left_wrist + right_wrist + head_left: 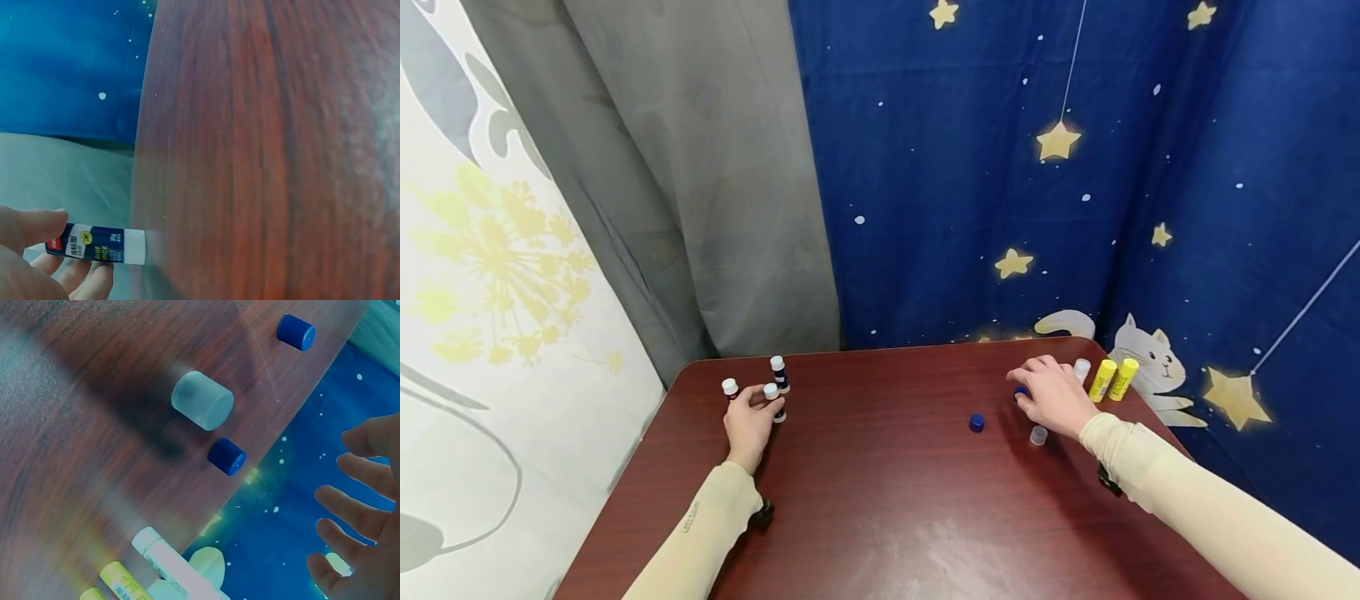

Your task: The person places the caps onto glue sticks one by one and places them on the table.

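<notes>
At the left of the table, my left hand [748, 425] pinches a dark blue glue stick [87, 242] with white ends between thumb and fingers. Close by stand two more white-capped glue sticks, one dark blue [780, 375] behind and one [730, 387] partly hidden by the hand. Over the right side, my right hand [1051, 395] hovers with fingers spread and holds nothing. Below it lie a blue cap [226, 456] and a translucent ribbed cap [202, 400]. Another blue cap [977, 422] lies a little to its left.
Beyond the right hand stand a white glue stick [1081, 370] and two yellow glue sticks [1102, 381] near the table's right edge. The reddish-brown table [880, 467] ends at a grey curtain [745, 208] and a blue star-patterned curtain [940, 183].
</notes>
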Demonstrator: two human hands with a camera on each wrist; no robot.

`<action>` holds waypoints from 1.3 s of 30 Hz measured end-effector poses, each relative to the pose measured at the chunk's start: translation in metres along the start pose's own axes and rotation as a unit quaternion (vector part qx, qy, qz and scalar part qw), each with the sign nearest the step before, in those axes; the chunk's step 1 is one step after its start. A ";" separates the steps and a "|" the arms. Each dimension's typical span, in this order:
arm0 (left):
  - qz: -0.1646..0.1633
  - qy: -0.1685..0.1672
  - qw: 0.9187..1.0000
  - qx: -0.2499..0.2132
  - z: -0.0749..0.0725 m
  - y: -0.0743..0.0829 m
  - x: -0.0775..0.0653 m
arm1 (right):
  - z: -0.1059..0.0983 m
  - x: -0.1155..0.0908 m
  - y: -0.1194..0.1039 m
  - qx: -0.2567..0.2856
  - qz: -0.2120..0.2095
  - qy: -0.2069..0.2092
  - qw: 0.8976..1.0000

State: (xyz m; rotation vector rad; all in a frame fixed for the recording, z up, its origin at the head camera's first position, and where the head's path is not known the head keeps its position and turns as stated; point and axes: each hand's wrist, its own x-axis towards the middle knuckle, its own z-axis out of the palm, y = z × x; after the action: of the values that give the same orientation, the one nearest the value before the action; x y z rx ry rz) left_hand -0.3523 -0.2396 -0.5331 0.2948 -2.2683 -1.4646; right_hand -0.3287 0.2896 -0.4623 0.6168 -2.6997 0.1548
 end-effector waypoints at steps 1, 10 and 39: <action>-0.004 0.000 1.000 0.000 0.000 -0.002 0.000 | 0.001 0.000 0.000 0.002 0.002 -0.004 1.000; -0.022 -0.014 1.000 0.015 0.002 -0.012 0.001 | 0.007 0.004 0.009 0.031 0.048 -0.037 0.998; 0.073 0.001 0.997 0.018 -0.002 0.036 -0.010 | 0.029 0.023 0.040 0.075 0.130 -0.122 0.981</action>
State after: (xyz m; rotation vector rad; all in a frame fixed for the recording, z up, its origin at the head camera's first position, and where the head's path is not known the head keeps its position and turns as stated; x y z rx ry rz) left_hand -0.3405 -0.2219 -0.5020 0.1376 -2.2651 -1.3506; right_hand -0.3746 0.3108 -0.4813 0.3395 -3.0218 0.3770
